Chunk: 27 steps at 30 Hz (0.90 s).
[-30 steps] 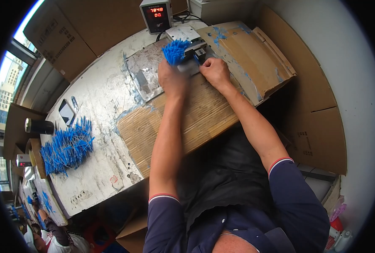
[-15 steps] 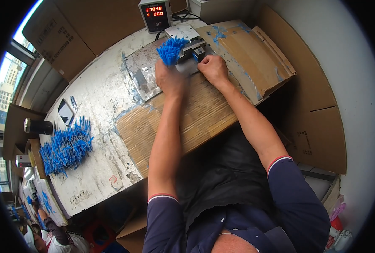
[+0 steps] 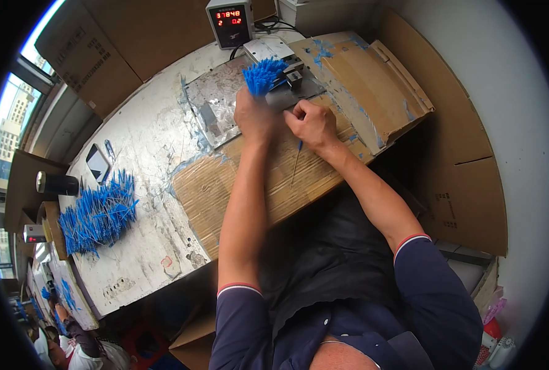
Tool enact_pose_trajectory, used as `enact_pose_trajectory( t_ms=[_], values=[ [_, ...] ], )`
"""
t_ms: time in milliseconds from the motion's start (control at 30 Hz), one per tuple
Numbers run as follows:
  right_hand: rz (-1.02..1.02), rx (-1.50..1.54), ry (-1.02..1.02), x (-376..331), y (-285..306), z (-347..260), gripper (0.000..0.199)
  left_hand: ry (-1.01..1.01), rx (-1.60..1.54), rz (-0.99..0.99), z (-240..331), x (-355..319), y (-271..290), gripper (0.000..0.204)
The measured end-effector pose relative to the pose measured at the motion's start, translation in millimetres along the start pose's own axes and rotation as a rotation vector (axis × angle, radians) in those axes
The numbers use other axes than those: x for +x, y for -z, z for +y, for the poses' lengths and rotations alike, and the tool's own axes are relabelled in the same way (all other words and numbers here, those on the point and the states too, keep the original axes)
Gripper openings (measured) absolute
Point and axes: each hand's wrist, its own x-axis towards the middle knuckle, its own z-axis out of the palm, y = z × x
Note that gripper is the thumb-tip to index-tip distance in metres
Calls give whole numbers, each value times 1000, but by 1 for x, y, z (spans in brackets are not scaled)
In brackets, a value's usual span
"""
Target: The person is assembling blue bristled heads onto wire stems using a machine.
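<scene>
My left hand (image 3: 252,116) is wrapped round a bundle of thin blue-tipped strands (image 3: 264,75), their blue ends fanning out above my fist. Beside it, to the right, my right hand (image 3: 314,126) is closed with thumb and fingertips pinched together; whatever lies between them is too small to make out. A single thin strand (image 3: 295,166) with a blue end shows just below my right hand, over the cardboard; I cannot tell whether that hand holds it. Just beyond both hands stands a small metal fixture (image 3: 293,78) on a metal plate (image 3: 216,92).
A counter box with a red display (image 3: 230,28) stands at the back. To the left lie a large pile of blue-tipped strands (image 3: 98,213), a phone (image 3: 97,163) and a dark cup (image 3: 56,184). Cardboard (image 3: 361,92) covers the right side. Another person (image 3: 80,345) sits at lower left.
My right hand has drawn back from the fixture toward me. My left hand and the bundle have shifted slightly right. A single strand now shows below my right hand, and the display has changed.
</scene>
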Motion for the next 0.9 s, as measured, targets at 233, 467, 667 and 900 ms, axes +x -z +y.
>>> enact_pose_trajectory(
  t_ms=[233, 467, 667, 900],
  values=[
    [-37, -179, 262, -52, 34, -12, 34, -107, 13, 2, -2, 1, 1, 13],
    [-211, -309, 180, -48, 40, 6, 17, -119, 74, -4, 4, -2, 1, 17],
    [-238, -290, 224, -48, 52, 8, 14, -119, 189, -59, 5, -2, 2, 19],
    [-104, -209, 119, -26, 37, 15, 13, -95, 45, 41, -4, 1, 2, 18]
  ],
)
